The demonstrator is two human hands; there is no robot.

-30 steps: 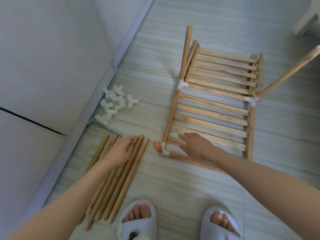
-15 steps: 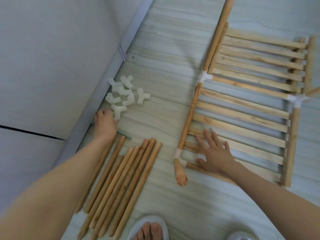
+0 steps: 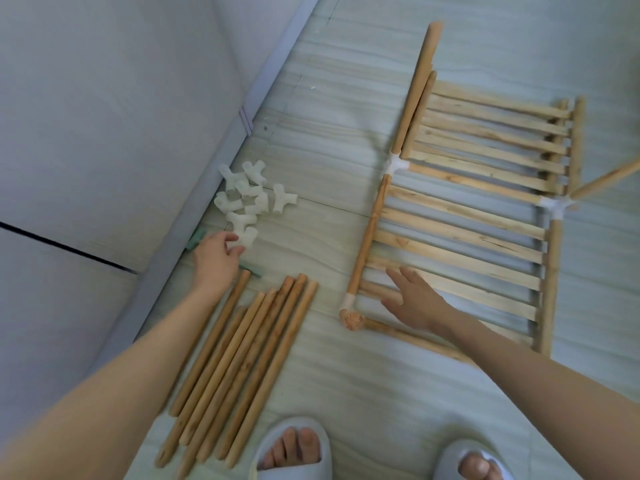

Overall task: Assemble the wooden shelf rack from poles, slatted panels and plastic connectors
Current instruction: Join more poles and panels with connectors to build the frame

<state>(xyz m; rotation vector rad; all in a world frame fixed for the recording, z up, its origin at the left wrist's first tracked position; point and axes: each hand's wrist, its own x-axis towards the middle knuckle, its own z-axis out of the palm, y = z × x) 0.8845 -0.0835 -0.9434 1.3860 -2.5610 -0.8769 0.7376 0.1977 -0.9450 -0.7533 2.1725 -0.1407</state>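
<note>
While the flat right hand (image 3: 414,301) presses the pale slatted wooden panel (image 3: 460,237), the left hand (image 3: 214,258), up from the loose poles (image 3: 242,358), now pinches a white plastic connector (image 3: 246,239).

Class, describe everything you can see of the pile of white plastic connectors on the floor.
The plastic connectors are small, translucent white, multi-armed tube fittings, about nine, heaped loosely on the pale wood-grain floor beside the wall's baseboard, beyond the loose poles. They lie at mixed angles, touching one another. The left hand touches the nearest one with its fingertips.

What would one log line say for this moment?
left hand: pinching connector from pile | right hand: open on slatted panel | spare poles: on floor
</note>
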